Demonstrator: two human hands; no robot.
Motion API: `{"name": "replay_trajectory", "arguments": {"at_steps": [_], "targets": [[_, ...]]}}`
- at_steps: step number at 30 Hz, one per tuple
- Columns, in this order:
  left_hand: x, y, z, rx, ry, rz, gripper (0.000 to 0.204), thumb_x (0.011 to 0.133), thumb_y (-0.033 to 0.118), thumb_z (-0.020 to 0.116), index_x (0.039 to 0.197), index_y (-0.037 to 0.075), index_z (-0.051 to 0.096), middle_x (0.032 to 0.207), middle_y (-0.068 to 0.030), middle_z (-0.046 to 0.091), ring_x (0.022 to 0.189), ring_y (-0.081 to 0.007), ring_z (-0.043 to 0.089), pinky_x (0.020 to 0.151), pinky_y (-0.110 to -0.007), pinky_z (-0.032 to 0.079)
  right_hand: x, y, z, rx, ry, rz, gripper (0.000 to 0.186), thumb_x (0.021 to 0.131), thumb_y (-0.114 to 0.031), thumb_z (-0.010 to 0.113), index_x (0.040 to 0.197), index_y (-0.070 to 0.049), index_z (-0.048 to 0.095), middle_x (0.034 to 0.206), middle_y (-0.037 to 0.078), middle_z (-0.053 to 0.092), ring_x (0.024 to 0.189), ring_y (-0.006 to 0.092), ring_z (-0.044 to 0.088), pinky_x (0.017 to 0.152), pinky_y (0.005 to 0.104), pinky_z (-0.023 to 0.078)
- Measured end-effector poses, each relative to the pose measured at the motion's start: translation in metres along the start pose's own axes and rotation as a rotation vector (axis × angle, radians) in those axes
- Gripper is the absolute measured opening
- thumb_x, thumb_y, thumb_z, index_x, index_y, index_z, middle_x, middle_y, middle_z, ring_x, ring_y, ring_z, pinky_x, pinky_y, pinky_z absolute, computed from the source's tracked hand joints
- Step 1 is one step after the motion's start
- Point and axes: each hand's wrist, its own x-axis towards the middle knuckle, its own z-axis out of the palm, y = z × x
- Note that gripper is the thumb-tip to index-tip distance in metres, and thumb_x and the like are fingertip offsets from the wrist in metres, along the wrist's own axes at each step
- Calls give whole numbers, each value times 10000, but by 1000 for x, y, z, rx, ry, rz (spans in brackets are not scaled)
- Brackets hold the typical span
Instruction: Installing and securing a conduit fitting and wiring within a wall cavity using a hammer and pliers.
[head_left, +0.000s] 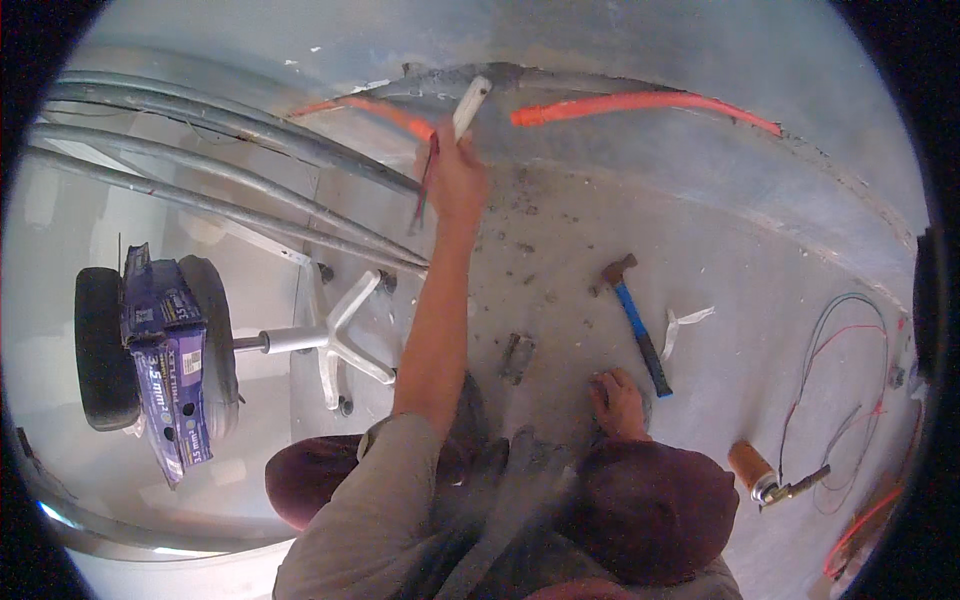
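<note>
The right hand (617, 402) rested flat on the dusty floor (760, 300) just by the knee, fingers loosely spread, holding nothing. A hammer (636, 322) lay just beyond it, apart from the fingers. Farther out, the left hand (452, 180) was closed around a white tube (470, 106) up at the chased groove, between the two orange conduits (640, 103), with grey pipes (230, 170) to its left.

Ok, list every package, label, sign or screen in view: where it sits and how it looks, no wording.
Cardboard box: far left, propped on the seat of an overturned wheeled stool; long, rectangular, purple-blue with white panels.
Small label on that box: pale square patch on its side face.
No signs or screens are in view.
</note>
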Motion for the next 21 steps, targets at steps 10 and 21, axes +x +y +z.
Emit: {"name": "replay_trajectory", "arguments": {"at_steps": [10,21], "targets": [[2,9,5,-24,44,-11,389,951,150,619,1313,37,531,1003,-238,634,900,-424,611,764,-515,461,-2,4,6,11,38,26,186,855,-113,687,1038,-87,665,994,169,616,932,402,621,793,473,521],[-35,8,-6,-36,62,-9,439,937,149,629,1359,99,517,984,-227,618,918,-440,595,787,-526,458,-3,0,3,-24,-9,53,218,843,-128,709,1054,-94,670,1035,160,634,956,383,638,810,467,526]]}}
